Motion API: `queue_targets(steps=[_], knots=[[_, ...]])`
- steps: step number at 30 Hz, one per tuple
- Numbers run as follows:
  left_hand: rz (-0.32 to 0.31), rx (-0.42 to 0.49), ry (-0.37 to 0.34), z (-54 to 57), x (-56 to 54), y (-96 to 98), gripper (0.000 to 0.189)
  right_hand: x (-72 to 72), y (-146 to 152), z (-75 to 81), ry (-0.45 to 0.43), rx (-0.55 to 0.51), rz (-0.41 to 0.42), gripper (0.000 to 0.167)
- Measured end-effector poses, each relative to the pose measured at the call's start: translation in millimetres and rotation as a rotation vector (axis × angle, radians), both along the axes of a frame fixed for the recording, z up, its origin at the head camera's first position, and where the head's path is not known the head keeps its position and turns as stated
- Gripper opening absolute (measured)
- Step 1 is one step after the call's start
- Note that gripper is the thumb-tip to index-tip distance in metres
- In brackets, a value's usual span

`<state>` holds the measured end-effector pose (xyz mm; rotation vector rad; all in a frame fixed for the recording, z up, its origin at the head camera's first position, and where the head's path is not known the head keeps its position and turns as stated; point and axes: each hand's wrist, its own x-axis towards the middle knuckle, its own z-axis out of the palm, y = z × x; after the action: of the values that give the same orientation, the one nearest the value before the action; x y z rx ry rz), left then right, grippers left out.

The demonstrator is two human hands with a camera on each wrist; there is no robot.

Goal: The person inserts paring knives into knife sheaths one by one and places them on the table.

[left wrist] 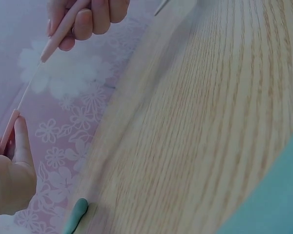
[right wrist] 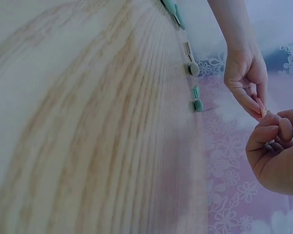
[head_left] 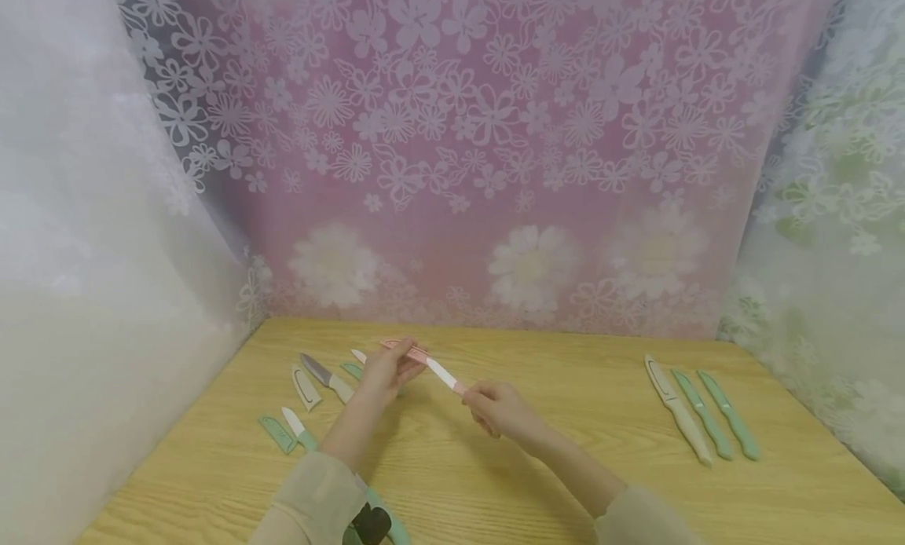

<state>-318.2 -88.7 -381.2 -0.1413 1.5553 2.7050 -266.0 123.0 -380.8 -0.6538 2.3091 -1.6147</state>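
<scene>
In the head view my left hand [head_left: 385, 372] holds a pink knife sheath [head_left: 417, 354] between thumb and fingers. My right hand [head_left: 500, 407] grips the handle of a pink paring knife, whose white blade [head_left: 442, 373] points at the sheath's mouth. Blade and sheath lie in one line above the table; the tip seems to be at or inside the mouth. From the left wrist the pink handle [left wrist: 63, 31] and thin blade edge show between both hands. The right wrist view hides most of the knife behind my fingers.
Left on the wooden table [head_left: 566, 482] lie a beige knife [head_left: 341, 388] with dark blade, a beige sheath [head_left: 306, 388], a green sheath [head_left: 277, 433] and a green knife [head_left: 305, 437]. At right lie a sheathed beige knife [head_left: 684, 427] and two sheathed green knives [head_left: 735, 419].
</scene>
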Motion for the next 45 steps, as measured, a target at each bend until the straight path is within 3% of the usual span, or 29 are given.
queue_targets(steps=[12,28,45], knots=[[-0.034,0.054,0.012,-0.6,2.4,1.0,0.017,2.0,-1.6,3.0,-0.045,-0.060,-0.050,0.026],[-0.096,0.045,0.023,-0.2,5.4,0.3,0.013,3.6,-1.2,2.5,-0.019,-0.066,-0.051,0.028],[-0.098,0.047,0.001,-1.8,3.7,0.4,0.016,5.0,-3.7,2.0,-0.022,-0.092,-0.047,0.027]])
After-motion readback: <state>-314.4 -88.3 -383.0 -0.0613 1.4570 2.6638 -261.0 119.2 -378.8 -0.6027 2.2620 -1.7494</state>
